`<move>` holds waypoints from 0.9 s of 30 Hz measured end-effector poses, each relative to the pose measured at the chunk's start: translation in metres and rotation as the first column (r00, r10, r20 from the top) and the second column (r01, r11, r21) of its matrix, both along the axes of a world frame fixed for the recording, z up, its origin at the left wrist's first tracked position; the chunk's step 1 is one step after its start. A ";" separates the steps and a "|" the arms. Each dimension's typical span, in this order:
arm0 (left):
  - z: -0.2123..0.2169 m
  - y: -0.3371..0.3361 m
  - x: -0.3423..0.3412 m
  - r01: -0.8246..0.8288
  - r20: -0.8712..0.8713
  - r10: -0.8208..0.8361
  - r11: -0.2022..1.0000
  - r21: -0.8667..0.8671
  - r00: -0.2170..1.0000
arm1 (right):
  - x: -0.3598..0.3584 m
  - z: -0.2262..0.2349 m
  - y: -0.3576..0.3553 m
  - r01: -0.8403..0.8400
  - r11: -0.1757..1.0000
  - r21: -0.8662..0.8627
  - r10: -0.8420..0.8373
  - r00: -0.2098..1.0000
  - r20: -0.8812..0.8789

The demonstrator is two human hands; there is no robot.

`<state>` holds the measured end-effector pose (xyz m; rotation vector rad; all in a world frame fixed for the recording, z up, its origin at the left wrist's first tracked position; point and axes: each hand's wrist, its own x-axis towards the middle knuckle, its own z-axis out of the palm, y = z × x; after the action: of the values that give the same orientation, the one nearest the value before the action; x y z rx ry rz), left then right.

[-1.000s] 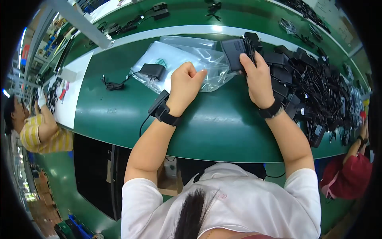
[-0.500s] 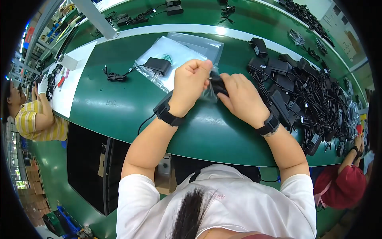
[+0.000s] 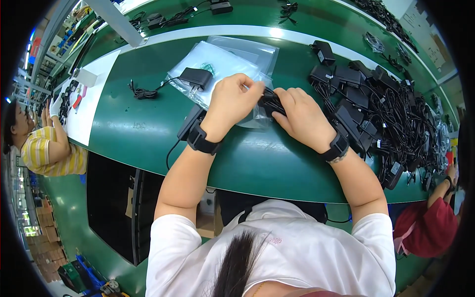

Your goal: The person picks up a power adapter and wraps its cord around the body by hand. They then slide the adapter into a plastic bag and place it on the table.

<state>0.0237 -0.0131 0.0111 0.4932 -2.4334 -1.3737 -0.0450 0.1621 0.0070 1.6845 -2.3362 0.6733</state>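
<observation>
Above the green bench, a folded bundle of black cable [image 3: 272, 102] spans the gap between my two hands. My right hand [image 3: 303, 118] is closed round its right side, fingers on top and thumb underneath. At the left end of the bundle my left hand [image 3: 233, 101] is closed in a pinch; the exact bit between its fingertips is hidden. Just beyond my left hand, a black power adapter [image 3: 196, 77] rests on a stack of clear plastic bags [image 3: 232, 59]. Its cord runs left to a coiled cable [image 3: 144, 93] on the bench.
A big heap of black adapters and cables [image 3: 381, 114] covers the bench at the right. A white sheet [image 3: 101, 96] lies at the left end. Co-workers sit at the left [image 3: 49, 143] and right [image 3: 425, 227]. A metal post [image 3: 116, 22] stands at the far left.
My left hand has shifted slightly left, its thumb lower than before. My right hand has moved slightly, still round the cable bundle, more of which now shows.
</observation>
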 end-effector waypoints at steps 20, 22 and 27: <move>0.019 0.035 0.013 0.042 -0.406 -0.409 0.744 -0.667 0.817 | 0.015 -0.001 -0.013 0.355 0.929 0.101 -0.326 0.918 -0.225; 0.022 0.036 0.016 0.017 -0.378 -0.430 0.678 -0.735 0.820 | 0.007 0.009 -0.014 0.257 0.964 0.064 -0.247 0.960 -0.135; 0.035 0.034 0.016 -0.186 -0.406 -0.271 0.585 -0.790 0.873 | -0.012 0.053 -0.006 0.107 0.994 -0.035 -0.052 0.709 0.703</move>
<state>0.0394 0.0210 0.0457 -0.1593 -2.2875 -0.1758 -0.0574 0.1558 0.0598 1.4310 -2.7747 1.6027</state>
